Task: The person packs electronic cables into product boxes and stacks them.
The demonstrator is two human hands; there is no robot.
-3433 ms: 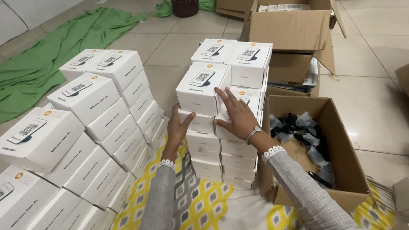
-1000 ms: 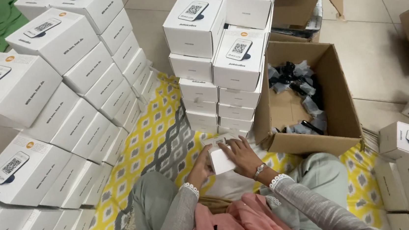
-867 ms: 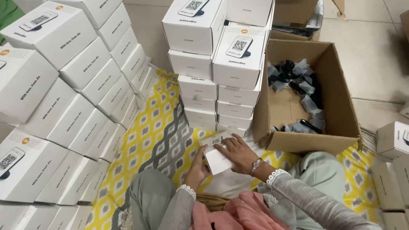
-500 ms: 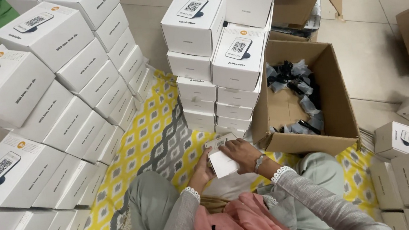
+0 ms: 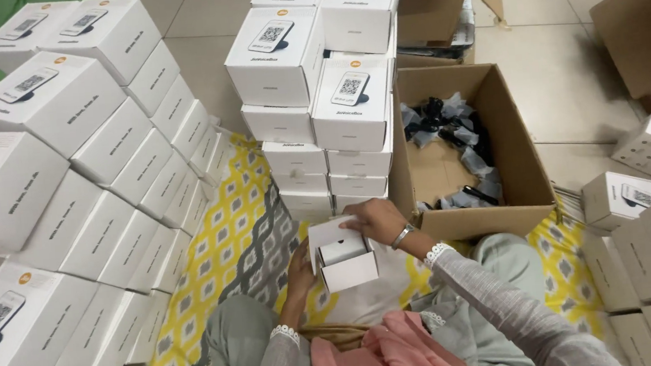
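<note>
Presently we note a small white cardboard box with its lid flap raised (image 5: 341,254), held above the lap, just in front of the central stack of white printed cartons (image 5: 317,89). The left hand (image 5: 300,270) supports the small box from its left side; its fingers lie behind the box, so we cannot tell how they are set. The right hand (image 5: 376,219) rests on the top rear edge, fingers curled down over the flap, gripping it. Inside the small box we see a pale rounded insert. To the right of the central stack stands an open brown cardboard carton (image 5: 516,166) holding black items in clear bags. To its left rises a stepped wall of matching white cartons (image 5: 67,190). Beneath the stack lies a yellow and grey patterned mat (image 5: 228,231).
</note>
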